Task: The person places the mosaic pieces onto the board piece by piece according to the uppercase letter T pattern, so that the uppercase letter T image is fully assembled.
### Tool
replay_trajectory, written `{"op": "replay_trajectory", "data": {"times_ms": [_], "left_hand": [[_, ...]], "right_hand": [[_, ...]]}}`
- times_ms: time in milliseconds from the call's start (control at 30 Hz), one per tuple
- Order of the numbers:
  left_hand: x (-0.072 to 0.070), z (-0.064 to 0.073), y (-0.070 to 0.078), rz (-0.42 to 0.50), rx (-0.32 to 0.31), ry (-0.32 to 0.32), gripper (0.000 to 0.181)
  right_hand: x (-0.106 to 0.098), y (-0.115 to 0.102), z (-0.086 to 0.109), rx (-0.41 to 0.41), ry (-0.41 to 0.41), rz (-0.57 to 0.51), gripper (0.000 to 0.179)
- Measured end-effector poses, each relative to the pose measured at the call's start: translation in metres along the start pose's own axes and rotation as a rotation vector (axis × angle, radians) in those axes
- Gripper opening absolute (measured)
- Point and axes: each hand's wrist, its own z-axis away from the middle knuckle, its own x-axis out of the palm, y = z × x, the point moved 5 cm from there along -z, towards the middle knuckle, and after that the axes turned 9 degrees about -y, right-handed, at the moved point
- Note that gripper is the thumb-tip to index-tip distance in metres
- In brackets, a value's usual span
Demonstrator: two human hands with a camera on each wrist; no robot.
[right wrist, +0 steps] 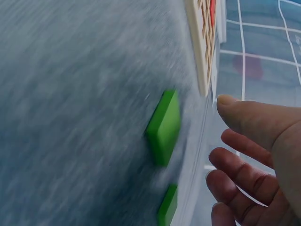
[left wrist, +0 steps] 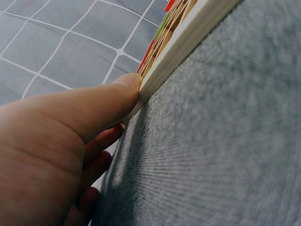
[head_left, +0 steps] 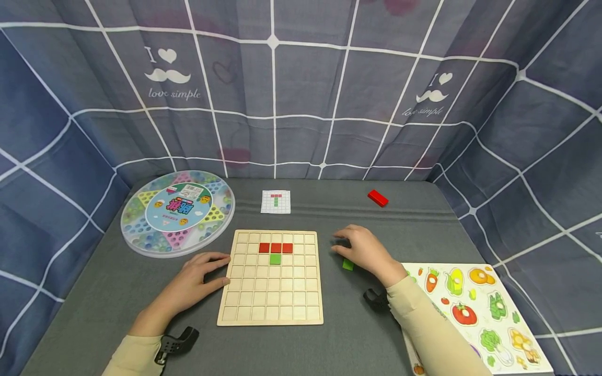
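Observation:
A wooden grid board lies flat on the grey cloth, with three red tiles in a row and one green tile under the middle one. At the board's left edge, my left hand rests its thumb and fingertips; the left wrist view shows the thumb touching the wooden side. My right hand hovers right of the board with fingers loosely bent and nothing between them. Beneath it is a loose green tile. Two green tiles, a nearer one and another, show in the right wrist view.
Behind the board lies a small pattern card with a red and green T shape. A red block is at the back right. A round game box sits at the left, and a vegetable picture board lies under the right forearm.

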Motion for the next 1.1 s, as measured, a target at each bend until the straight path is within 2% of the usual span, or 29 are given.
{"op": "replay_trajectory", "data": {"times_ms": [333, 567, 1100], "left_hand": [[0.001, 0.0, 0.0, -0.002, -0.01, -0.008, 0.056], [0.0, -0.002, 0.0, 0.0, 0.002, 0.0, 0.055], [-0.001, -0.001, 0.001, 0.003, -0.009, -0.007, 0.055]], "right_hand": [[-0.003, 0.027, 0.018, 0.033, 0.047, 0.011, 0.035], [-0.003, 0.044, 0.029, 0.075, 0.043, -0.001, 0.036], [-0.001, 0.049, 0.033, 0.084, 0.049, 0.011, 0.026]]}}
